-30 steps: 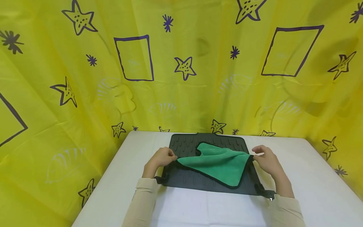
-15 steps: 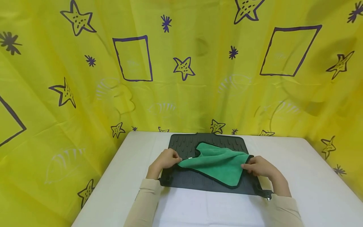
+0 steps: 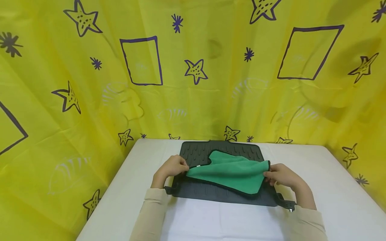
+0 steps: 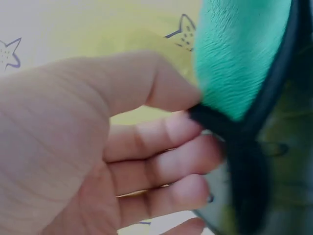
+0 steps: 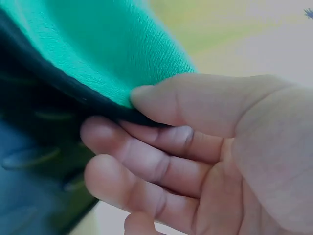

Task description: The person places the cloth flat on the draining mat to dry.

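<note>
A green cloth (image 3: 229, 174) with a black edging stretches between both hands, over a dark ridged mat (image 3: 208, 192). My left hand (image 3: 171, 168) pinches its left corner between thumb and forefinger; the left wrist view shows the black trim (image 4: 215, 120) at the fingertips. At the opposite end my right hand (image 3: 283, 175) grips the cloth's edge, thumb on the green face and fingers beneath, as the right wrist view of the green cloth (image 5: 107, 54) shows. Part of the cloth is folded back at the rear, its lower corner hanging toward the mat's front.
The mat lies on a white table (image 3: 337, 187). A yellow curtain (image 3: 211, 107) printed with stars and frames hangs behind and at the sides. Black wrist straps (image 3: 284, 202) sit near the cuffs of the beige sleeves (image 3: 150, 211).
My right hand has shifted its hold on the cloth's right end, first inward, then back outward. The front fold now lies flatter and its lower corner has moved slightly right and up.
</note>
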### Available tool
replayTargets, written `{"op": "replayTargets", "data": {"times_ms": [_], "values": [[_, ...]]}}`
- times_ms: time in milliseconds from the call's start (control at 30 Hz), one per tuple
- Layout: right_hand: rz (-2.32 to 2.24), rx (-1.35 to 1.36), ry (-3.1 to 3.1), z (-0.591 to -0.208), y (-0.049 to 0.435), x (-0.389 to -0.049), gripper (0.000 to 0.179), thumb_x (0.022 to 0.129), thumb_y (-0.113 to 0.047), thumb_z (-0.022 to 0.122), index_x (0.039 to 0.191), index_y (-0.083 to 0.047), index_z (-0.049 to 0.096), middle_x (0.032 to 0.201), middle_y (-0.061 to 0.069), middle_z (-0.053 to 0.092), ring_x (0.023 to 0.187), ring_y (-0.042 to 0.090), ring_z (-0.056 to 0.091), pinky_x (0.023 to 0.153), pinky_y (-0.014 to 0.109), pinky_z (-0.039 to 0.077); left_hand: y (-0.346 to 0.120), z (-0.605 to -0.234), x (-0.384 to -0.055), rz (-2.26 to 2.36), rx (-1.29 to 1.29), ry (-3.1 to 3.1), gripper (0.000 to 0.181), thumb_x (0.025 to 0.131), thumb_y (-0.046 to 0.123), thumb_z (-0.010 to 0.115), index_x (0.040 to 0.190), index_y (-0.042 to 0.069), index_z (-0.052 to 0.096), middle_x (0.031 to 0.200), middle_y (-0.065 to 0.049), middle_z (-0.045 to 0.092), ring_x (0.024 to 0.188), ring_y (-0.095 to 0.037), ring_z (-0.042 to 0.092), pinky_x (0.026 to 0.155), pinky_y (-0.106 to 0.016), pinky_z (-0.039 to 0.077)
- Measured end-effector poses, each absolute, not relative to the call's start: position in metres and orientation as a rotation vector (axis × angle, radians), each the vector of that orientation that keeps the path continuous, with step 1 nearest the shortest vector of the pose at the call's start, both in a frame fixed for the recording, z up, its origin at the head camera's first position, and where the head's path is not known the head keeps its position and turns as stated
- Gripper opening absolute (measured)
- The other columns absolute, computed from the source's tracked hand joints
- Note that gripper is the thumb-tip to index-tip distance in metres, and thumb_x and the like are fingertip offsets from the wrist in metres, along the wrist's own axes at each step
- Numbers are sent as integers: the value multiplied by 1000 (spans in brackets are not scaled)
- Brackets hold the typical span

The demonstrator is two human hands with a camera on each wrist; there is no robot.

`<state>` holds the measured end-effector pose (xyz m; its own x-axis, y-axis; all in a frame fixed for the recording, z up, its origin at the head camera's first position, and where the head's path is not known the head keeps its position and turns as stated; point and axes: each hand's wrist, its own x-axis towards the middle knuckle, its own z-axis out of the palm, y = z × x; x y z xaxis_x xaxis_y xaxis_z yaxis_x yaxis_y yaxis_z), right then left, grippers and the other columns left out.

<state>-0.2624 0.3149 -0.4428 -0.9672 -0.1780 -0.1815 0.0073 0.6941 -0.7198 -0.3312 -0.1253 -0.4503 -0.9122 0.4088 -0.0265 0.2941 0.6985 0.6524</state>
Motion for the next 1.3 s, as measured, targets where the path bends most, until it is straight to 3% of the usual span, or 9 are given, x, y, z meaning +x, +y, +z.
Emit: {"op": "replayTargets", "data": {"times_ms": [267, 500, 667, 833, 967, 1100, 1300], "values": [[-1134, -255, 2564, -443, 328, -259, 22, 99, -16, 61, 90, 3, 69, 75, 4, 67, 68, 17, 60, 64, 34, 50, -133, -441, -325, 887, 556, 2622, 24, 85, 14, 65, 61, 10, 67, 61, 3, 59, 59, -12, 46, 55, -27, 36], [-1139, -219, 2530, -447, 329, -260, 28, 102, -23, 61, 93, 3, 69, 80, 5, 68, 72, 19, 59, 66, 34, 52, -121, -450, -327, 898, 589, 2707, 19, 92, 14, 66, 77, 7, 76, 68, 3, 63, 61, -11, 50, 56, -25, 40], [-1134, -20, 2589, -444, 337, -262, 59, 108, -46, 45, 114, 10, 64, 96, 11, 72, 85, 21, 65, 77, 37, 57, -105, -454, -328, 947, 594, 2813, 21, 96, 22, 67, 89, 6, 78, 77, -1, 70, 64, -11, 53, 58, -25, 42], [-1256, 175, 2604, -446, 344, -264, 81, 107, -57, 33, 136, 18, 43, 107, 20, 74, 88, 20, 69, 78, 34, 57, -89, -458, -326, 931, 530, 2935, 27, 99, 30, 65, 96, 7, 78, 83, -2, 72, 69, -14, 58, 62, -29, 47], [-1333, 248, 2595, -453, 342, -267, 79, 108, -55, 33, 139, 17, 37, 107, 22, 74, 83, 17, 71, 73, 30, 54, -73, -465, -325, 879, 504, 3020, 34, 100, 39, 64, 100, 9, 79, 84, -2, 75, 74, -16, 66, 70, -35, 53], [-1359, 260, 2600, -459, 331, -270, 71, 108, -47, 38, 141, 15, 38, 96, 15, 71, 77, 14, 66, 70, 29, 52, -58, -472, -323, 851, 533, 3046, 30, 98, 39, 67, 94, 12, 80, 79, 2, 73, 74, -14, 65, 77, -41, 54], [-1379, 168, 2635, -462, 316, -272, 51, 105, -22, 52, 142, 11, 43, 87, 7, 59, 71, 14, 54, 62, 28, 47, -50, -476, -321, 856, 586, 3106, 17, 93, 26, 74, 81, 14, 76, 71, 6, 67, 63, -9, 56, 65, -32, 49]]}}
